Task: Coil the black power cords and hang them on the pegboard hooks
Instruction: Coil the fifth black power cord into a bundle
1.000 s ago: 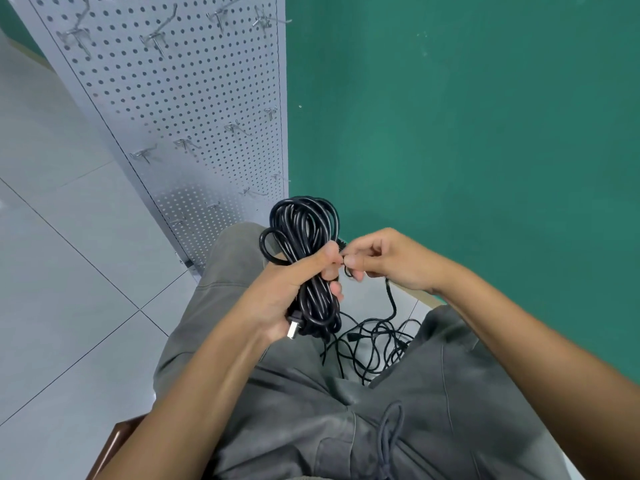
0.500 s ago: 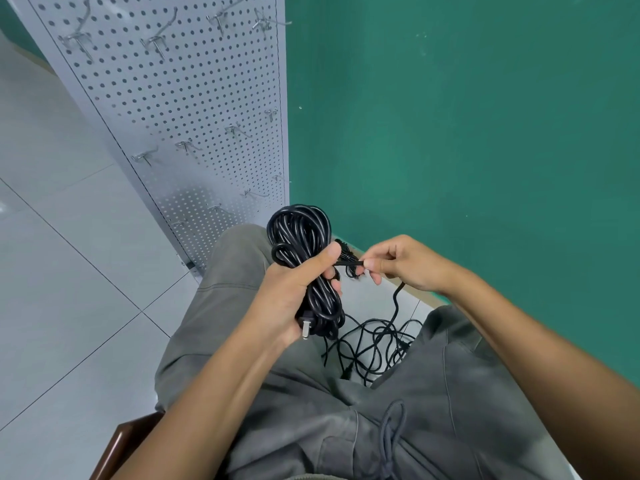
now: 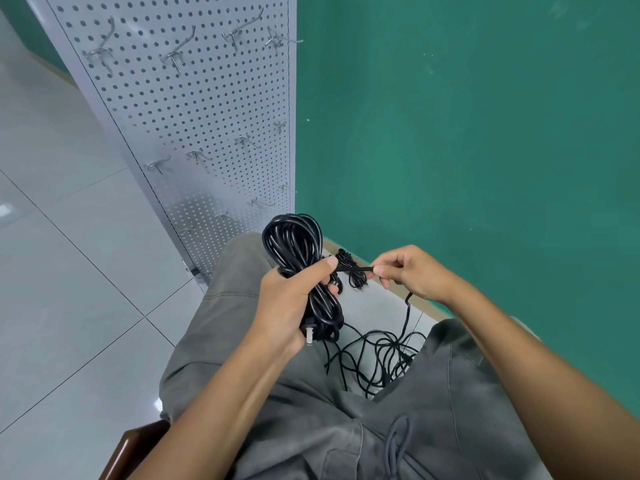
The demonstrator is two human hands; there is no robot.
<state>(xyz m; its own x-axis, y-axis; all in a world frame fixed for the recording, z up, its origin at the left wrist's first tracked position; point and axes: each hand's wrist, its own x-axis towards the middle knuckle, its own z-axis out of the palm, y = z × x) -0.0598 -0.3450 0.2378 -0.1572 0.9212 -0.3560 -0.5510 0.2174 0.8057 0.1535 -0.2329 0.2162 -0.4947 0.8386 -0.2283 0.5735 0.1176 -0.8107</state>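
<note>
My left hand grips a coiled black power cord around its middle, the coil upright over my left thigh, its metal plug sticking out below the palm. My right hand pinches the cord's loose end, stretched taut sideways from the coil. From that hand the cord hangs down to a loose black tangle on the floor between my knees. A second small black coil lies on the floor behind the stretched end. The white pegboard with metal hooks stands ahead left.
A green wall rises right of the pegboard. Grey floor tiles spread to the left. I sit on a brown wooden seat, grey trousers covering both legs. All visible hooks are bare.
My right hand has drawn the cord's end out to the right, away from the coil, pulling it straight. The coil in my left hand has dropped slightly lower.
</note>
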